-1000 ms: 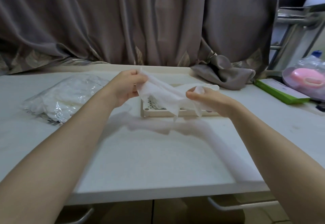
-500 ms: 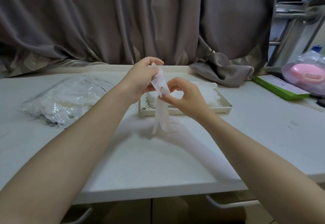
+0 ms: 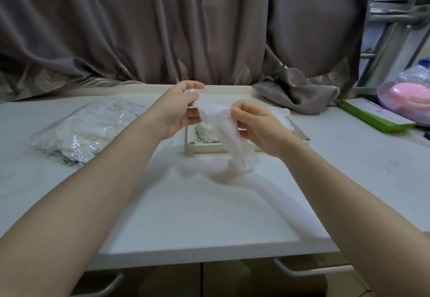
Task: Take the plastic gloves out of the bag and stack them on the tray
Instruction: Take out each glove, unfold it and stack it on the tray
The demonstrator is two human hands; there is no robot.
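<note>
A thin translucent plastic glove (image 3: 229, 138) hangs in the air in front of the cream tray (image 3: 193, 148). My left hand (image 3: 179, 110) pinches its upper end between thumb and fingers. My right hand (image 3: 258, 126) pinches the glove a little lower, to the right. The glove's loose end dangles down over the tray's front edge. Other white gloves (image 3: 206, 132) lie in the tray, partly hidden by my hands. The clear bag (image 3: 86, 129) with more gloves lies on the table at the left.
A grey curtain hangs behind the table, with a bunched fold (image 3: 300, 96) resting at the back right. A green box (image 3: 372, 116) and a wrapped pink object (image 3: 409, 96) sit at the far right. Drawer handles show below the table's front edge.
The glove was stretched wide between both hands, then gathered into a narrow hanging strip. My hands have since drawn slightly apart and the glove hangs lower to the right.
</note>
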